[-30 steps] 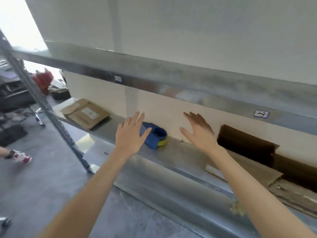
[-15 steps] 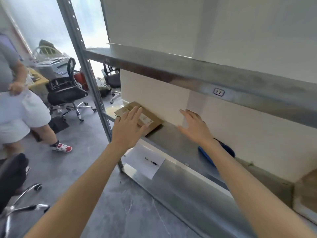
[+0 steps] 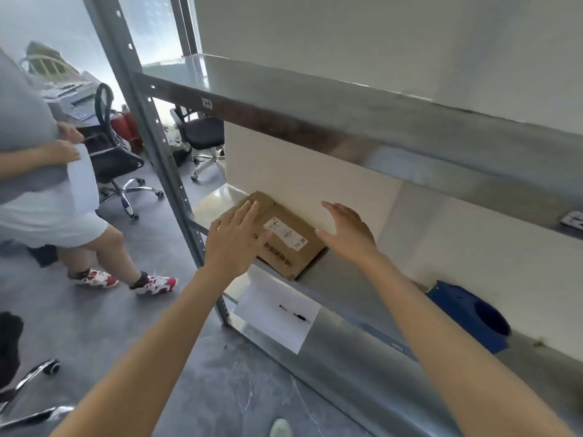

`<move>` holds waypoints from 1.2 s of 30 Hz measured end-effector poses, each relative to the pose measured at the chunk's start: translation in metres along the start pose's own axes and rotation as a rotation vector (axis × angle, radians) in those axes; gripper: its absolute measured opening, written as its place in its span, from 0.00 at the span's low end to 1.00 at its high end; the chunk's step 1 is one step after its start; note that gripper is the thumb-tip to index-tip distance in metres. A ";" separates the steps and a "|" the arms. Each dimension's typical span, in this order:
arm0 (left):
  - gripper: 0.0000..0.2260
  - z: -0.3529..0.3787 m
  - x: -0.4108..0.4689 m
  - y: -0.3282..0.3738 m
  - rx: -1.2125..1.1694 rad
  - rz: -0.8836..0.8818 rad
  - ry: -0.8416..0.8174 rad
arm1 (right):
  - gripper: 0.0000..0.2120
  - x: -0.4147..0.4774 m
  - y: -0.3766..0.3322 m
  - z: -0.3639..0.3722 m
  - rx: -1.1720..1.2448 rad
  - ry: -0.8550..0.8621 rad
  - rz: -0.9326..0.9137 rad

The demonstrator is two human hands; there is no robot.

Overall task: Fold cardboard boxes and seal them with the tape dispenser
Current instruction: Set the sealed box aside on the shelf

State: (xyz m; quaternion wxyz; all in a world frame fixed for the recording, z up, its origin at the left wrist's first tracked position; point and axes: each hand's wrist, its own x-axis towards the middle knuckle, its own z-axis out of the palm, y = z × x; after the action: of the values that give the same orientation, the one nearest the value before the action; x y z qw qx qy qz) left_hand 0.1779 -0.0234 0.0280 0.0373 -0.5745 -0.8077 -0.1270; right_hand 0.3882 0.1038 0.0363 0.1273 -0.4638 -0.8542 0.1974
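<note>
Both hands spread and holding nothing, reaching to the flat cardboard box on the shelf.

Left hand (image 3: 233, 244): arm stretched out from 7 o'clock, palm down, fingers straight and fanned over the near-left corner of the flattened cardboard box (image 3: 291, 258); contact with it cannot be told. Right hand (image 3: 348, 233): arm in from 5 o'clock, palm turned toward the left, fingers straight, thumb pointing at the box's right edge, just beside it and grasping nothing. Box lies flat at the left end of the metal shelf (image 3: 344, 288), against the wall, white label up. Blue tape dispenser (image 3: 467, 313) on the same shelf, at 4 o'clock from the box, well apart, under the right forearm. White paper sheet (image 3: 277, 316) on the shelf's front edge at 6 o'clock from the box. Another person (image 3: 47, 184) stands at 9 o'clock, office chair (image 3: 113, 146) behind them.
</note>
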 end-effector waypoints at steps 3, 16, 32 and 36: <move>0.31 0.016 0.033 -0.019 -0.008 0.016 -0.055 | 0.31 0.028 -0.001 0.018 0.030 -0.032 0.058; 0.34 0.085 0.138 -0.098 -0.055 0.071 -0.201 | 0.31 0.090 0.006 0.089 0.071 -0.072 0.298; 0.43 0.140 0.208 -0.148 -0.231 0.231 -0.516 | 0.41 0.062 -0.035 0.161 0.208 0.066 0.891; 0.46 0.142 0.203 -0.144 -0.335 0.212 -0.491 | 0.43 0.057 -0.041 0.170 0.290 0.163 0.852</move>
State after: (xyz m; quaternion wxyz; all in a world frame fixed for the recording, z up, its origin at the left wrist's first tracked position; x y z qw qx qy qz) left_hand -0.0135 0.1536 -0.0904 -0.2408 -0.6670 -0.6962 -0.1112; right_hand 0.2593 0.0945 -0.0942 0.1652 -0.7650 -0.5382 0.3127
